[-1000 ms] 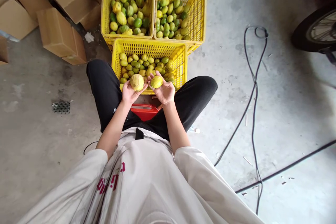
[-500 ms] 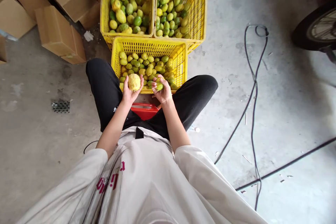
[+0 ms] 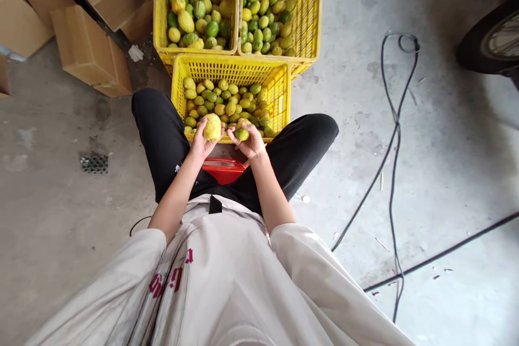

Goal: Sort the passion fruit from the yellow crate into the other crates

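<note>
My left hand point(image 3: 203, 143) is closed around a large, pale yellow lemon point(image 3: 212, 127). In my right hand point(image 3: 253, 142) is a smaller yellow-green lemon point(image 3: 242, 130), held between thumb and fingers. Both hands are close together over the front edge of the near yellow crate point(image 3: 231, 59). Inside that crate lie many yellow and green lemons point(image 3: 220, 110), partly hidden by my hands. Behind it stand a left yellow crate point(image 3: 161, 16) with larger green and yellow fruit point(image 3: 199, 9) and a right yellow crate point(image 3: 306, 24) with mostly green fruit point(image 3: 266, 21).
Cardboard boxes point(image 3: 87, 46) are piled at the upper left. A red plastic seat or crate point(image 3: 224, 173) shows between my legs. Black cables point(image 3: 392, 173) run over the concrete floor on the right, and a wheel point(image 3: 490, 43) stands at the far right.
The lemon in my right hand has turned and sits higher between my fingertips. My left hand, with its lemon, has shifted slightly right. The crates have not been moved.
</note>
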The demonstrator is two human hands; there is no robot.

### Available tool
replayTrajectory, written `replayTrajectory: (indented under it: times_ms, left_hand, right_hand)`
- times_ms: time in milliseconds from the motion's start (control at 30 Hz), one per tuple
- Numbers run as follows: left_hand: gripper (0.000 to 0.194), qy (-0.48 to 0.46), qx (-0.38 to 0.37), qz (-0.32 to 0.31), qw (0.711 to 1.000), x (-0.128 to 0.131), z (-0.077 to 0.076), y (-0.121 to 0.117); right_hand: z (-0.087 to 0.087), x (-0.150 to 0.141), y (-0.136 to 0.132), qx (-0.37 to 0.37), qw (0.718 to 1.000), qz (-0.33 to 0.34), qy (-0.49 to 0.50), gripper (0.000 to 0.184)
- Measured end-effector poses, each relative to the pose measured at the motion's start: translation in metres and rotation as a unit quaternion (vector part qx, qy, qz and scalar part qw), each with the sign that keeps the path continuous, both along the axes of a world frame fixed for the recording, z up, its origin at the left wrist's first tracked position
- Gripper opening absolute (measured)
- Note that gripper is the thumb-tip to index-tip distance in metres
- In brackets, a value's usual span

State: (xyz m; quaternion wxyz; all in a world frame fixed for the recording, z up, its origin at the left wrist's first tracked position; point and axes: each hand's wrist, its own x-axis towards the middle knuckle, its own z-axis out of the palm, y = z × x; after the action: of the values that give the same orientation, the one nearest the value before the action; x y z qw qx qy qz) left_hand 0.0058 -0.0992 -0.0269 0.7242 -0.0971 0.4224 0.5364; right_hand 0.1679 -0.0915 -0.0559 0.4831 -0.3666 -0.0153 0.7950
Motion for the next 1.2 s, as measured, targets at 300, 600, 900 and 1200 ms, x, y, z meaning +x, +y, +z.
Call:
replayTrajectory:
  times_ms: [300, 600, 900, 1200]
  left_hand:
    - [0.051, -0.043, 0.012, 0.014, 0.999, -0.002, -0.001, 0.001]
    - [0.042, -0.007, 0.015, 0.002, 1.000, 0.000, 0.001, 0.001]
    - [0.038, 0.000, -0.002, -0.040, 0.999, -0.002, -0.005, 0.001]
    - [0.048, -0.010, 0.011, -0.014, 1.000, -0.003, -0.005, 0.000]
  right_hand:
    - [0.003, -0.001, 0.004, -0.002, 0.999, -0.035, 0.012, 0.012]
    - [0.004, -0.003, 0.005, 0.014, 0.999, -0.044, -0.018, 0.021]
    - [-0.008, -0.003, 0.006, -0.039, 0.998, -0.042, 0.026, 0.010]
    - [0.004, -0.001, 0.005, -0.005, 0.996, -0.049, 0.073, 0.022]
